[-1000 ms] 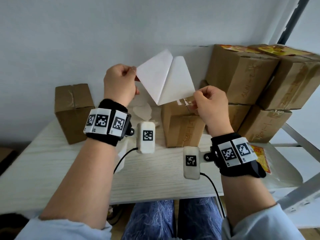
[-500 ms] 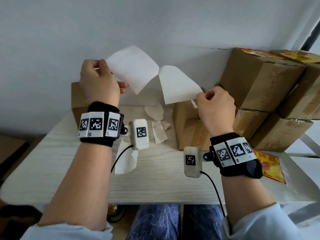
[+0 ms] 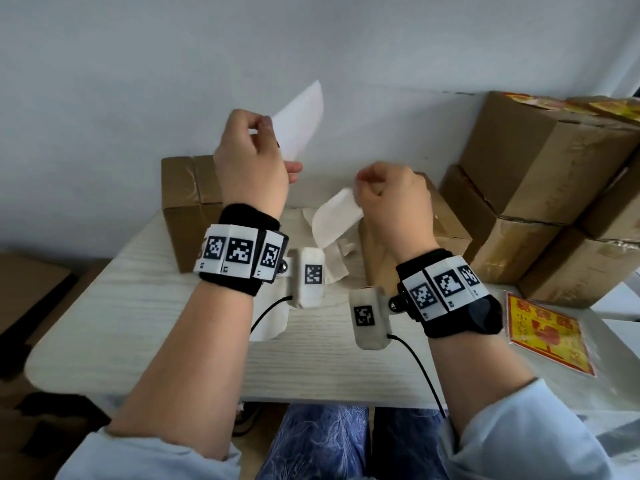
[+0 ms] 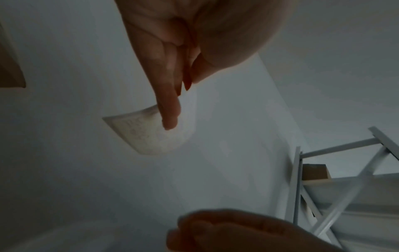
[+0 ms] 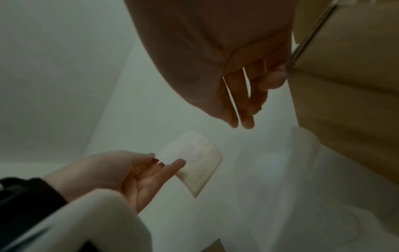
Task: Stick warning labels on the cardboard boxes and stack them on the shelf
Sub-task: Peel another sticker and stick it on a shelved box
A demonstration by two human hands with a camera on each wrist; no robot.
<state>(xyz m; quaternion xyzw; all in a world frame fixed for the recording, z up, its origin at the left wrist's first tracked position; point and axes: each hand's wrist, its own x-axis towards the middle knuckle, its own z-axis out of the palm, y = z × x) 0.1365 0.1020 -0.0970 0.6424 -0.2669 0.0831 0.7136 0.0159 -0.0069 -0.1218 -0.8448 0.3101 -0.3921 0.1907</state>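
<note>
My left hand (image 3: 256, 161) is raised in front of the wall and pinches a peeled warning label (image 3: 301, 123), whose white back faces me. The label (image 5: 198, 167) shows faint red print in the right wrist view. In the left wrist view one finger lies across the label (image 4: 151, 136). My right hand (image 3: 391, 202) is lower, fingers curled, pinching the curled white backing paper (image 3: 336, 220) by its top edge. Behind that hand a plain cardboard box (image 3: 446, 230) stands on the white table (image 3: 138, 323). A second plain box (image 3: 187, 202) stands at the back left.
Several stacked boxes (image 3: 540, 161) with yellow-red labels (image 3: 554, 102) on top fill the right side. A pack of spare labels (image 3: 547, 330) lies on the table's right end. Discarded backing papers (image 3: 336, 268) lie mid-table. A grey shelf frame (image 4: 302, 153) stands to the right.
The label and its backing, joined one second ago, have come fully apart. My left hand kept the label up; my right hand dropped lower and leftward with the backing.
</note>
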